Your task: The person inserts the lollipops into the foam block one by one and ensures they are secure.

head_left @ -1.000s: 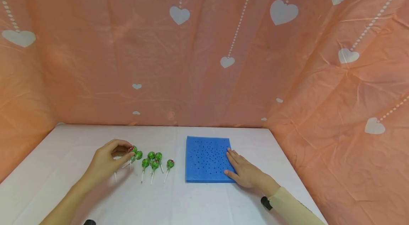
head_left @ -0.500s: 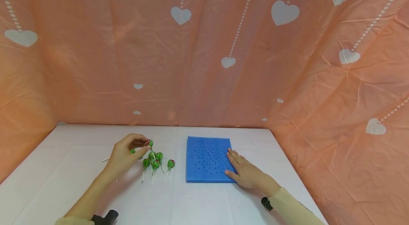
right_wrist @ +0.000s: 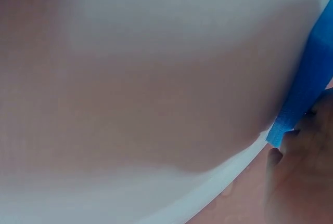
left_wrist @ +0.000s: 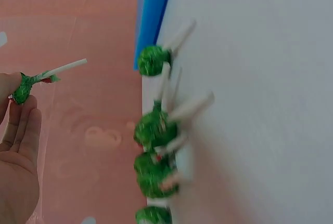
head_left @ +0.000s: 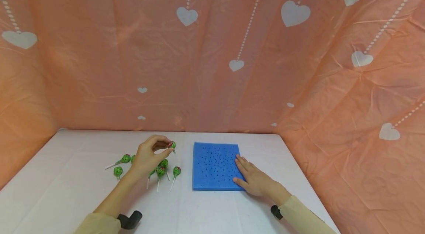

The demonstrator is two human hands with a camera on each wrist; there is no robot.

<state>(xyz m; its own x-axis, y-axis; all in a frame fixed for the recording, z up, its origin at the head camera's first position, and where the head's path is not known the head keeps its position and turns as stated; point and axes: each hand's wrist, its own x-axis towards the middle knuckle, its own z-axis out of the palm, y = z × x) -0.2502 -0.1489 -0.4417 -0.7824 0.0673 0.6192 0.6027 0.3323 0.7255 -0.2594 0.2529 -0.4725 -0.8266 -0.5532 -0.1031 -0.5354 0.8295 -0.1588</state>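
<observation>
My left hand (head_left: 147, 158) pinches a green-wrapped lollipop (head_left: 172, 145) by its candy head, above the table. In the left wrist view the lollipop's white stick (left_wrist: 65, 68) points away from the fingertips. A blue foam block (head_left: 214, 167), dotted with small dark holes, lies flat to the right of that hand. My right hand (head_left: 255, 179) rests on the block's right edge with its fingers extended. Below the left hand lies a cluster of green lollipops (head_left: 161, 172), partly hidden by it. One single lollipop (head_left: 177, 171) lies between the cluster and the block.
More lollipops (head_left: 125, 158) lie left of my left forearm, one of them (head_left: 117, 171) nearer to me. All of this is on a white-covered table (head_left: 206, 212). An orange curtain (head_left: 212, 79) with pale hearts encloses the table's back and sides.
My left hand has picked a lollipop from the left of the pile and carried it right, over the cluster toward the block. The right hand has stayed on the block.
</observation>
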